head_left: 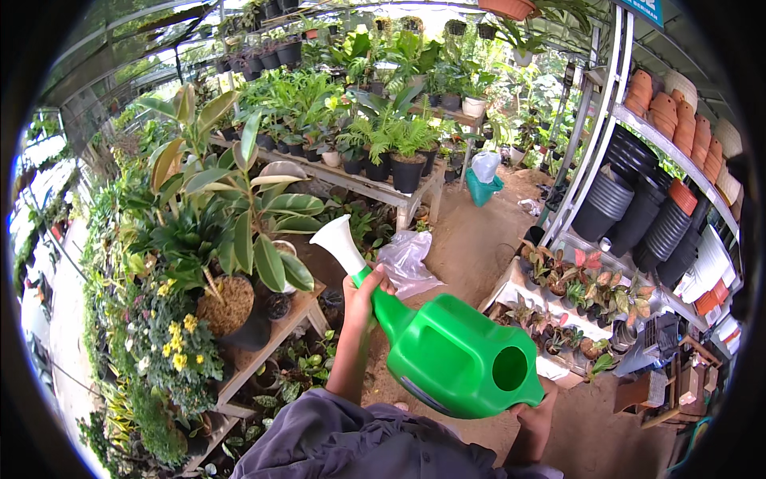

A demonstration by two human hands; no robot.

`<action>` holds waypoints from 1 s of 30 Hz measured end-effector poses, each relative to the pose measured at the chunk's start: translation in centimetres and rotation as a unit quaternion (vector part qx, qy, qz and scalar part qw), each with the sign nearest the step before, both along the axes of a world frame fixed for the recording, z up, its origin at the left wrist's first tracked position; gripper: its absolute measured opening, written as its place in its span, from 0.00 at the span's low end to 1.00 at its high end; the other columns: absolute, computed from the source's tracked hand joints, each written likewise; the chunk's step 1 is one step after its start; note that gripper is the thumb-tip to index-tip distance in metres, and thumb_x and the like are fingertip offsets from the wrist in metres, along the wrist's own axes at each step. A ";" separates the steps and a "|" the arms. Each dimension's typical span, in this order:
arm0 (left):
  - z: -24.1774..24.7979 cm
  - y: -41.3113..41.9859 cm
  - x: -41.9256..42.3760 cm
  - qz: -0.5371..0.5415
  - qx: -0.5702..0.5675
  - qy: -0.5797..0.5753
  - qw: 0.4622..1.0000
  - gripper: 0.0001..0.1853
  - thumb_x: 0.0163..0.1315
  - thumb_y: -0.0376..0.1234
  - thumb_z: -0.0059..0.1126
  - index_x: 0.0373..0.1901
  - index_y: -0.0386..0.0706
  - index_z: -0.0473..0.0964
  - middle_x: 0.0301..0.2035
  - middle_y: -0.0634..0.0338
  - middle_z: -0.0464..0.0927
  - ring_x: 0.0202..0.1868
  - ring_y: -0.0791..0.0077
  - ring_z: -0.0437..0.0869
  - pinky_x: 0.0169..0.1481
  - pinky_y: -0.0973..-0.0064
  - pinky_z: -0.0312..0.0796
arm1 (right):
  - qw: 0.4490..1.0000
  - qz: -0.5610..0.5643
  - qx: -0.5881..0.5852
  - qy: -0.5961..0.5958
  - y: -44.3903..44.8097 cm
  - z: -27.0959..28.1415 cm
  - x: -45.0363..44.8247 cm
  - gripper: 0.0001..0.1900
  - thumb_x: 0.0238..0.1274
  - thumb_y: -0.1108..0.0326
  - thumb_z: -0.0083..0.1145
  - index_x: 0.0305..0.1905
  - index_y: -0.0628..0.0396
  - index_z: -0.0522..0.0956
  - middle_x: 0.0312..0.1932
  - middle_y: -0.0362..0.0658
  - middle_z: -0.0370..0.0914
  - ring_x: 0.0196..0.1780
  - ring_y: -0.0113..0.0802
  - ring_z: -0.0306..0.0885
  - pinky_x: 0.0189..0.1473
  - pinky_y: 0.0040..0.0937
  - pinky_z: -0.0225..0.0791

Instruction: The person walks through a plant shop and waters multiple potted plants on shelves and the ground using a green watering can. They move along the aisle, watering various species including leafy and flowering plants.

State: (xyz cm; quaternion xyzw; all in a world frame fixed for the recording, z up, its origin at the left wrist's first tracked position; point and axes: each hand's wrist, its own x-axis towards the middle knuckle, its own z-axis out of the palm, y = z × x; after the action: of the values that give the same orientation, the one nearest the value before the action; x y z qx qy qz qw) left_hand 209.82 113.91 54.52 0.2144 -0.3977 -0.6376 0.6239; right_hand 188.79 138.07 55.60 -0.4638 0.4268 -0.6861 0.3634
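A green plastic watering can (pixel 437 359) with a white spout end (pixel 341 242) is held across the front of my body. Around the green spout, just below the white part, my left hand (pixel 365 293) is closed. My right hand (pixel 534 398) grips the can's rear end at the lower right, its fingers partly hidden. The round filling hole faces up towards the camera. The white spout end points up and left, near the leaves of a variegated rubber plant (pixel 243 239). Left of my left forearm stands a black pot of soil (pixel 239 317).
A wooden bench (pixel 335 173) with potted ferns stands ahead. Clear plastic sheeting (pixel 408 263) lies on the dirt floor beside it. On the right are a low stand of small potted plants (pixel 559 287) and a metal rack (pixel 676 143) with stacked terracotta and black pots.
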 end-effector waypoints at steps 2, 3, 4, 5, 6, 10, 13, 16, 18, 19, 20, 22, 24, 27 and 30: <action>-0.2 -3.0 -1.8 0.016 0.005 0.027 0.999 0.07 0.54 0.30 0.51 0.23 0.38 0.65 0.15 0.62 0.65 0.18 0.76 0.70 0.24 0.77 0.66 | 0.999 -0.003 0.010 0.035 -2.9 -0.9 -2.2 0.25 0.29 0.58 0.73 0.31 0.67 0.74 0.24 0.41 0.76 0.27 0.23 0.72 0.28 0.21 0.64; -0.4 -4.3 -2.6 0.022 0.011 0.046 0.999 0.07 0.54 0.29 0.51 0.23 0.37 0.65 0.14 0.61 0.66 0.18 0.75 0.70 0.22 0.78 0.65 | 0.998 -0.002 0.026 0.060 -4.3 -1.4 -3.5 0.26 0.29 0.57 0.73 0.31 0.67 0.74 0.24 0.40 0.76 0.27 0.22 0.72 0.28 0.21 0.64; -0.9 -5.5 -3.2 0.029 0.013 0.047 0.998 0.07 0.54 0.29 0.51 0.23 0.37 0.65 0.14 0.61 0.66 0.17 0.75 0.70 0.22 0.78 0.64 | 0.996 0.006 0.042 0.081 -5.6 -2.0 -4.5 0.26 0.28 0.56 0.73 0.31 0.67 0.74 0.24 0.40 0.76 0.27 0.22 0.72 0.28 0.21 0.64; -1.3 -6.7 -3.8 0.041 0.034 0.039 0.998 0.07 0.54 0.29 0.51 0.23 0.37 0.65 0.14 0.61 0.66 0.17 0.75 0.70 0.22 0.78 0.64 | 0.995 0.011 0.040 0.088 -7.2 -2.6 -5.4 0.27 0.28 0.56 0.73 0.31 0.67 0.74 0.24 0.40 0.76 0.27 0.22 0.72 0.28 0.21 0.64; -1.5 -8.1 -4.4 0.050 0.044 0.039 0.997 0.07 0.54 0.29 0.51 0.23 0.37 0.65 0.14 0.61 0.66 0.17 0.75 0.70 0.21 0.78 0.64 | 0.995 0.023 0.029 0.093 -9.4 -3.2 -6.5 0.28 0.28 0.55 0.73 0.32 0.67 0.74 0.24 0.40 0.76 0.27 0.21 0.72 0.29 0.21 0.64; -3.1 -14.0 -6.5 0.098 0.051 -0.008 0.994 0.08 0.54 0.31 0.51 0.22 0.39 0.64 0.14 0.61 0.65 0.17 0.75 0.70 0.24 0.77 0.65 | 0.997 0.052 0.052 0.013 -17.2 -4.8 -9.7 0.29 0.27 0.55 0.73 0.33 0.67 0.75 0.25 0.39 0.76 0.27 0.21 0.72 0.29 0.21 0.65; -4.4 -18.5 -8.5 0.132 0.069 -0.007 0.989 0.09 0.53 0.32 0.51 0.21 0.39 0.63 0.14 0.61 0.65 0.17 0.75 0.70 0.25 0.76 0.66 | 0.998 0.041 0.044 -0.033 -23.4 -5.7 -12.3 0.28 0.27 0.57 0.74 0.32 0.67 0.75 0.24 0.40 0.76 0.27 0.21 0.72 0.29 0.21 0.65; -4.9 -23.6 -11.4 0.172 0.074 -0.021 0.982 0.08 0.52 0.32 0.52 0.22 0.39 0.64 0.14 0.61 0.65 0.17 0.74 0.69 0.24 0.77 0.65 | 0.998 0.062 0.013 -0.030 -30.4 -6.5 -16.2 0.26 0.27 0.59 0.74 0.32 0.67 0.75 0.22 0.41 0.76 0.25 0.23 0.72 0.26 0.20 0.65; -4.9 -27.1 -13.7 0.185 0.065 0.002 0.981 0.08 0.52 0.31 0.52 0.23 0.39 0.64 0.14 0.61 0.65 0.17 0.74 0.69 0.24 0.77 0.65 | 0.996 0.067 0.028 -0.043 -34.3 -6.8 -19.0 0.24 0.26 0.58 0.74 0.29 0.66 0.76 0.20 0.40 0.75 0.22 0.23 0.72 0.25 0.20 0.63; -4.9 -28.6 -14.6 0.187 0.067 0.010 0.980 0.08 0.52 0.31 0.52 0.23 0.39 0.64 0.14 0.61 0.65 0.17 0.74 0.69 0.24 0.77 0.65 | 0.995 0.092 0.029 -0.018 -36.2 -7.1 -20.3 0.24 0.26 0.58 0.74 0.28 0.65 0.76 0.20 0.40 0.75 0.22 0.22 0.72 0.25 0.20 0.63; -4.8 -30.0 -15.7 0.213 0.074 0.019 0.974 0.07 0.52 0.30 0.52 0.22 0.38 0.64 0.14 0.61 0.65 0.17 0.75 0.68 0.23 0.77 0.64 | 0.993 0.117 0.024 0.012 -38.4 -7.2 -22.0 0.24 0.25 0.58 0.74 0.27 0.65 0.76 0.19 0.39 0.75 0.22 0.22 0.71 0.24 0.20 0.63; -4.7 -33.1 -17.8 0.236 0.081 0.024 0.968 0.07 0.52 0.30 0.52 0.23 0.38 0.64 0.14 0.61 0.65 0.17 0.75 0.68 0.23 0.77 0.64 | 0.990 0.136 0.001 0.036 -42.9 -7.5 -24.8 0.24 0.23 0.56 0.74 0.24 0.64 0.76 0.18 0.38 0.75 0.22 0.21 0.71 0.24 0.20 0.63; -4.8 -35.7 -19.5 0.248 0.087 0.034 0.964 0.07 0.51 0.30 0.52 0.24 0.38 0.65 0.14 0.61 0.65 0.17 0.75 0.69 0.22 0.78 0.64 | 0.986 0.141 0.049 0.070 -45.8 -7.2 -27.4 0.25 0.22 0.55 0.75 0.24 0.63 0.76 0.18 0.38 0.75 0.22 0.20 0.71 0.24 0.20 0.62; -4.9 -39.8 -22.3 0.251 0.084 0.042 0.963 0.07 0.50 0.29 0.54 0.24 0.37 0.65 0.14 0.59 0.67 0.17 0.73 0.71 0.21 0.77 0.65 | 0.984 0.136 0.052 0.101 -50.2 -6.4 -30.0 0.26 0.22 0.53 0.74 0.24 0.63 0.75 0.18 0.38 0.75 0.22 0.21 0.71 0.24 0.21 0.62; -5.2 -44.4 -25.1 0.245 0.090 0.054 0.964 0.07 0.51 0.29 0.53 0.25 0.37 0.66 0.14 0.59 0.68 0.17 0.73 0.71 0.21 0.78 0.65 | 0.992 0.095 0.050 0.063 -54.2 -6.2 -32.0 0.26 0.24 0.55 0.74 0.28 0.64 0.75 0.21 0.38 0.75 0.25 0.22 0.71 0.26 0.21 0.63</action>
State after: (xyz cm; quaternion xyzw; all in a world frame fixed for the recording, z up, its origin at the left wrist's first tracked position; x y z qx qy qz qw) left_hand 184.74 69.46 49.27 0.3262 -0.2398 -0.5094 0.7593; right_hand 156.77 83.83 49.43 -0.5258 0.4363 -0.5956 0.4225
